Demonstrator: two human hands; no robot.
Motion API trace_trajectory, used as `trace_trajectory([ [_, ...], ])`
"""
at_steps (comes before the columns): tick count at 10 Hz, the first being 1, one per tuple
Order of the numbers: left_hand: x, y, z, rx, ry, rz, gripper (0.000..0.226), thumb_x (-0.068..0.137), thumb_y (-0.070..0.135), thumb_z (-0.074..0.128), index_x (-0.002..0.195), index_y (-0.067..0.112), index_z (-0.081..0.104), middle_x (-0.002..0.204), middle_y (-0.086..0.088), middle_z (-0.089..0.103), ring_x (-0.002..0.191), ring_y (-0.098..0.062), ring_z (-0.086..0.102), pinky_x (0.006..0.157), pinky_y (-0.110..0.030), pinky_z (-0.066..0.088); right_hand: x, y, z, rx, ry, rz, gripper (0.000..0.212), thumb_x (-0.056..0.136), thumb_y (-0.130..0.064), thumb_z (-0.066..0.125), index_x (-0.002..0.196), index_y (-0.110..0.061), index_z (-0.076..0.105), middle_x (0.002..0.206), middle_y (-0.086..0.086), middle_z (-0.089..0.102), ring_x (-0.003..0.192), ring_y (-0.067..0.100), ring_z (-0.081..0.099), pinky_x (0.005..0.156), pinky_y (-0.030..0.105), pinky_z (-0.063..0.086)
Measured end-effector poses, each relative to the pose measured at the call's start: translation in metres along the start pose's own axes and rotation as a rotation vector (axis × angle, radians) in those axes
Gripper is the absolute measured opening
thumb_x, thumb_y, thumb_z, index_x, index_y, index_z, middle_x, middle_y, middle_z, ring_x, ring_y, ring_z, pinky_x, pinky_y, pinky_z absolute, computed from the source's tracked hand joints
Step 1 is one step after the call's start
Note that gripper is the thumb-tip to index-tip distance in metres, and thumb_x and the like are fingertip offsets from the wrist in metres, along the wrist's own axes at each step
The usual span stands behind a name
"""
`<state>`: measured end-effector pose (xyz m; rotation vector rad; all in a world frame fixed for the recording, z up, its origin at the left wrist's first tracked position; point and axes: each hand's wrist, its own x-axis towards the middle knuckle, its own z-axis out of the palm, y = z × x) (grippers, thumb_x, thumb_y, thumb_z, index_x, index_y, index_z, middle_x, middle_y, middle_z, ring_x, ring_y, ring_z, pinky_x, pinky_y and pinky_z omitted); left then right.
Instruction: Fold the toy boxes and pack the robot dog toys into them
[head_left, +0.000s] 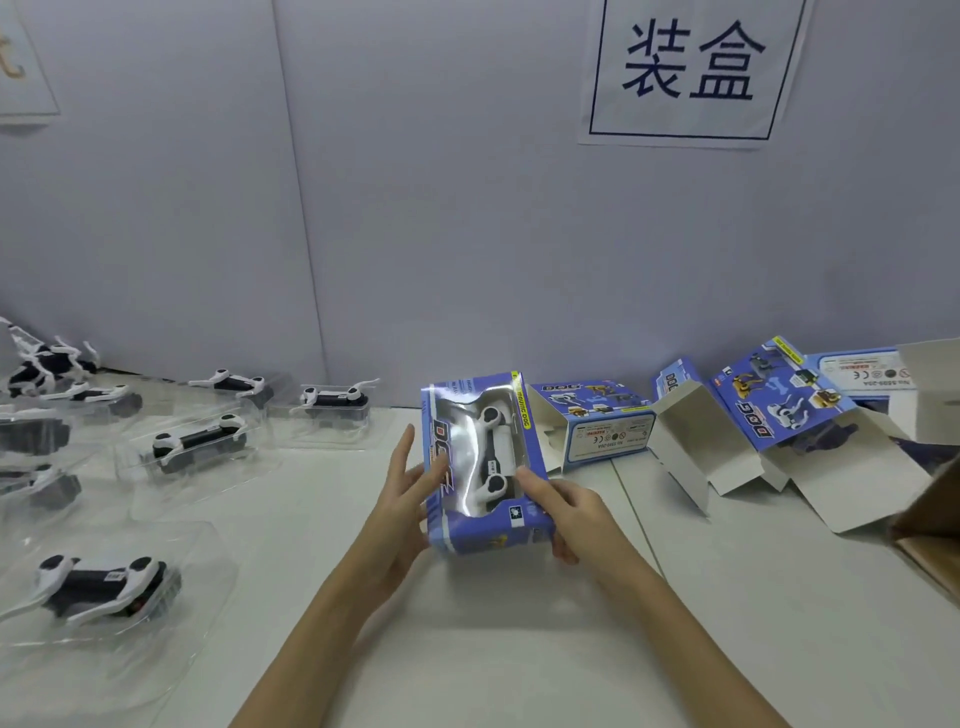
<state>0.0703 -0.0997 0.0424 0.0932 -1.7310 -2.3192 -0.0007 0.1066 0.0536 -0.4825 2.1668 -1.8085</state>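
The blue window box (483, 462) sits in the middle of the white table (493, 649), lifted a little off it between both hands, window side up, so the packed toy can be checked and the near end flap pressed home. The left hand (402, 512) lies flat against the box's left wall with fingers straight, steadying rather than gripping; the right hand (563, 512) wraps the near right corner, thumb on top and fingers curled under, which is the real hold. Through the clear film shows a white and black robot dog (491, 457), glossy hard plastic with rounded joints.

To the right, near the wall, lie more boxes: one folded box (597, 423) on its side, and an unfolded box (769, 431) with loose flaps showing plain white card inside (thin, creased board that will bend easily). On the left, well apart from the hands, wait more dogs in thin transparent blister trays, such as the nearest dog (101, 584) and a farther dog (200, 441). A brown carton (930, 525) enters at the right edge, likely for finished packs.
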Motion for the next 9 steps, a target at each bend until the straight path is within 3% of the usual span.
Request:
trace_trajectory([
  [1, -0.002, -0.006, 0.002, 0.109, -0.068, 0.021, 0.08, 0.078, 0.054, 0.086, 0.148, 0.047, 0.047, 0.129, -0.004, 0.072, 0.115, -0.032, 0.071, 0.088, -0.049, 0.062, 0.0, -0.001, -0.002, 0.006, 0.067, 0.005, 0.06, 0.081, -0.07, 0.066, 0.107, -0.016, 0.066, 0.077, -0.003, 0.07, 0.05, 0.011, 0.055, 0.047, 0.024, 0.042],
  [2, -0.003, -0.003, 0.003, 0.127, -0.046, 0.128, 0.045, 0.089, 0.044, 0.075, 0.132, 0.038, 0.066, 0.129, -0.005, 0.073, 0.116, -0.027, 0.071, 0.09, -0.035, 0.061, -0.005, -0.004, -0.007, 0.005, -0.094, 0.049, 0.059, 0.087, -0.065, 0.07, 0.124, -0.02, 0.057, 0.1, 0.002, 0.077, 0.066, 0.023, 0.071, 0.047, 0.027, 0.048],
  [3, -0.003, -0.004, 0.003, 0.103, -0.046, 0.137, 0.034, 0.097, 0.041, 0.071, 0.131, 0.034, 0.068, 0.131, -0.005, 0.072, 0.119, -0.026, 0.07, 0.092, -0.034, 0.06, -0.007, -0.009, -0.015, -0.032, -0.121, 0.026, 0.072, 0.077, -0.066, 0.078, 0.127, -0.019, 0.056, 0.103, 0.004, 0.078, 0.068, 0.025, 0.071, 0.053, 0.027, 0.051],
  [4, 0.001, -0.008, 0.007, 0.144, 0.013, 0.125, 0.044, 0.103, 0.048, 0.048, 0.138, 0.026, 0.064, 0.132, -0.003, 0.071, 0.118, -0.026, 0.07, 0.098, -0.042, 0.057, -0.004, -0.02, -0.03, 0.001, 0.048, -0.008, 0.068, 0.079, -0.065, 0.078, 0.118, -0.01, 0.066, 0.085, 0.005, 0.072, 0.055, 0.022, 0.063, 0.049, 0.027, 0.044],
  [5, 0.005, -0.008, 0.006, 0.128, 0.159, 0.109, 0.058, 0.093, 0.064, 0.047, 0.127, 0.024, 0.072, 0.12, -0.003, 0.076, 0.105, -0.027, 0.074, 0.092, -0.048, 0.057, -0.004, -0.033, -0.061, 0.17, 0.245, -0.054, 0.074, 0.068, -0.075, 0.078, 0.102, -0.01, 0.071, 0.076, 0.006, 0.066, 0.049, 0.018, 0.057, 0.046, 0.025, 0.039],
  [6, 0.007, -0.01, -0.004, 0.138, 0.205, 0.112, 0.056, 0.092, 0.067, 0.05, 0.11, 0.024, 0.081, 0.112, -0.006, 0.077, 0.096, -0.03, 0.075, 0.082, -0.046, 0.058, -0.012, -0.047, -0.099, 0.456, 0.54, -0.191, 0.049, 0.078, -0.066, 0.076, 0.087, -0.019, 0.069, 0.071, 0.001, 0.064, 0.049, 0.012, 0.056, 0.046, 0.022, 0.043],
  [7, 0.008, -0.01, -0.004, 0.161, 0.214, 0.106, 0.053, 0.094, 0.063, 0.049, 0.103, 0.023, 0.082, 0.107, -0.009, 0.077, 0.086, -0.029, 0.073, 0.078, -0.045, 0.058, -0.019, -0.061, -0.131, 0.864, 0.638, -0.514, 0.055, 0.081, -0.058, 0.072, 0.119, -0.019, 0.063, 0.091, -0.004, 0.07, 0.071, 0.016, 0.072, 0.06, 0.021, 0.056],
  [8, 0.007, -0.01, -0.001, 0.155, 0.189, 0.111, 0.055, 0.097, 0.059, 0.048, 0.1, 0.016, 0.082, 0.1, -0.012, 0.077, 0.08, -0.028, 0.071, 0.075, -0.043, 0.057, -0.016, -0.06, -0.13, 0.754, 0.586, -0.548, 0.065, 0.092, -0.043, 0.068, 0.149, -0.019, 0.046, 0.116, 0.003, 0.072, 0.089, 0.022, 0.076, 0.072, 0.026, 0.06],
  [9, 0.007, -0.008, 0.003, 0.212, 0.242, 0.106, 0.055, 0.102, 0.05, 0.047, 0.095, 0.009, 0.082, 0.094, -0.014, 0.076, 0.075, -0.028, 0.07, 0.071, -0.041, 0.056, -0.009, -0.045, -0.095, 0.345, 0.403, -0.369, 0.024, 0.105, -0.025, 0.059, 0.12, -0.01, 0.069, 0.099, 0.008, 0.078, 0.068, 0.018, 0.071, 0.058, 0.022, 0.053],
])
